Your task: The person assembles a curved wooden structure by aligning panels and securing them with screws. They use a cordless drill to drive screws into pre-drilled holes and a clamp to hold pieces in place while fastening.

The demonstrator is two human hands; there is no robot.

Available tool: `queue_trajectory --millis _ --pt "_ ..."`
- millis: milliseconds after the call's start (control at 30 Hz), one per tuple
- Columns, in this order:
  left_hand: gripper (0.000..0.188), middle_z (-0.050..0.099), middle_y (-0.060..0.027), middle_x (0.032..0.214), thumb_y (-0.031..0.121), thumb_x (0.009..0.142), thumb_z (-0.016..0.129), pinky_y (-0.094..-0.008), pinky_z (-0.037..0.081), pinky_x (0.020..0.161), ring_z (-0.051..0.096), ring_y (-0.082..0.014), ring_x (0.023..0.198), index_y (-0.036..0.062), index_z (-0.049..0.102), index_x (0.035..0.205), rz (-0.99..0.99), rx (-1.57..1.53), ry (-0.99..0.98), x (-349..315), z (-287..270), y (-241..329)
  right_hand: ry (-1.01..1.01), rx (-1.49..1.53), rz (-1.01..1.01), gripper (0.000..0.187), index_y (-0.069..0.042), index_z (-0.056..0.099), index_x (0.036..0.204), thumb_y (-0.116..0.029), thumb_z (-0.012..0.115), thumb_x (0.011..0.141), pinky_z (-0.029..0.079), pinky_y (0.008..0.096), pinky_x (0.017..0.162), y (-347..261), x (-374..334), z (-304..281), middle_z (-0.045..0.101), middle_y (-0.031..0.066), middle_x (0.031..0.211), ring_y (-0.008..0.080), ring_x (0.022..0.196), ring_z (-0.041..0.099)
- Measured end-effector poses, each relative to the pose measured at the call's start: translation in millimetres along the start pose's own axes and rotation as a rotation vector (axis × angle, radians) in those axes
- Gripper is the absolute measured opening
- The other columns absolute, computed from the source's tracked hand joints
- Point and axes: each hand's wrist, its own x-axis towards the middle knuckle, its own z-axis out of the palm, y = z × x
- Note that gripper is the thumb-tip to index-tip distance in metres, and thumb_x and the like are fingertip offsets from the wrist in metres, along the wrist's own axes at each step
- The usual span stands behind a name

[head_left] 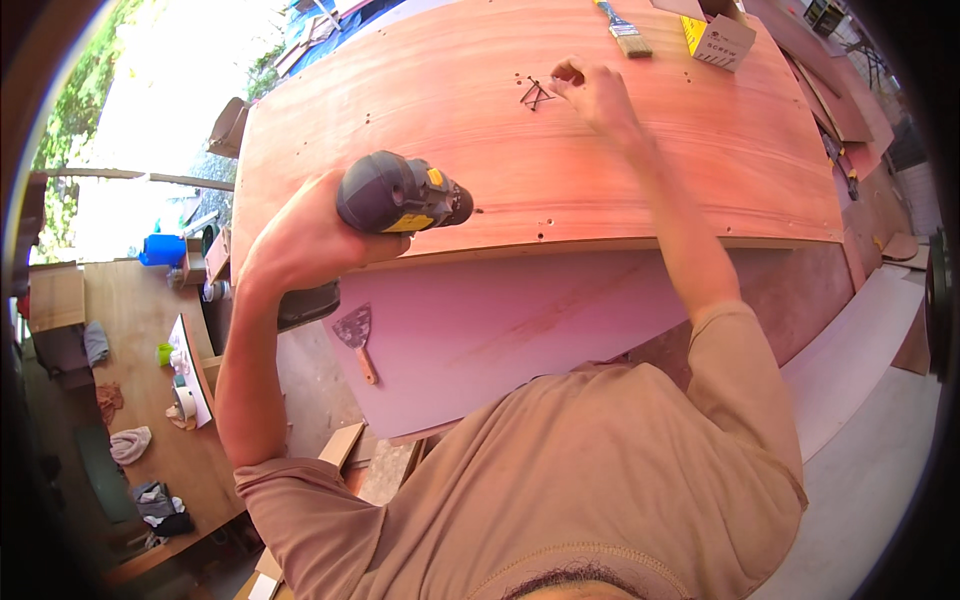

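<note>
My left hand [318, 222] is wrapped round the handle of a black and yellow cordless drill [388, 196], its chuck pointing right, over the front left part of a reddish wooden panel [420, 120]. My right hand [592, 97] is above the panel's far half, thumb and fingertips drawn together; what they hold, if anything, is too small to make out. Just left of those fingertips lies a small pile of dark screws [536, 96]. Small dark holes [543, 222] dot the panel near its front edge and elsewhere.
A paintbrush [630, 38] and an opened yellow and white screw box [722, 42] rest at the panel's far right. Below its front edge, a scraper [357, 340] lies on a lower pale board [450, 370]. A cluttered wooden bench [130, 300] stands at left.
</note>
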Motion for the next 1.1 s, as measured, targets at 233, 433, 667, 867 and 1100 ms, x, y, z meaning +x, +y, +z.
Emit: queue_trajectory --millis 233,433,667,867,1100 --pt "0.051 0.077 -0.0109 0.108 0.019 0.080 0.087 -0.0370 0.055 0.091 0.069 -0.0224 0.093 0.0058 0.070 0.127 0.221 -0.045 0.055 -7.1 -7.2 30.9 -0.321 0.453 0.134 0.013 0.002 0.073 0.113 -0.005 0.072 0.102 0.057 0.0294 0.083 -44.0 -128.0 -10.1 0.079 0.0082 0.099 0.0102 0.094 0.071" --pt "0.050 0.078 -0.0119 0.108 0.016 0.080 0.087 -0.0383 0.055 0.092 0.070 -0.0246 0.094 0.0061 0.071 0.126 0.162 0.052 -0.030 -6.4 -4.4 62.0 -0.310 0.412 0.103 0.013 0.004 0.073 0.113 -0.003 0.071 0.102 0.058 0.0313 0.085 -48.9 -156.4 -5.0 0.080 0.0108 0.099 0.0121 0.092 0.073" --pt "0.052 0.079 -0.0119 0.110 0.019 0.079 0.090 -0.0389 0.056 0.092 0.073 -0.0265 0.097 0.0065 0.072 0.126 0.169 0.081 -0.103 1.3 2.4 77.3 -0.298 0.388 0.043 0.018 0.003 0.075 0.117 -0.002 0.073 0.100 0.058 0.0344 0.085 -44.7 -169.0 5.1 0.080 0.0148 0.096 0.0154 0.088 0.073" --pt "0.050 0.079 -0.0127 0.109 0.020 0.077 0.089 -0.0388 0.057 0.089 0.072 -0.0262 0.095 0.0065 0.074 0.123 0.093 0.147 -0.133 21.0 13.4 81.8 -0.276 0.375 0.033 0.021 0.002 0.075 0.119 -0.002 0.074 0.099 0.059 0.0374 0.087 -46.9 -172.6 3.2 0.080 0.0173 0.105 0.0250 0.096 0.077" --pt "0.052 0.078 -0.0134 0.108 0.019 0.076 0.088 -0.0393 0.058 0.086 0.072 -0.0265 0.093 0.0052 0.073 0.123 0.048 0.168 -0.176 33.7 11.9 88.8 -0.260 0.385 -0.033 0.022 0.001 0.076 0.118 -0.001 0.075 0.096 0.060 0.0409 0.089 -40.2 -173.7 5.9 0.079 0.0189 0.110 0.0335 0.102 0.077"
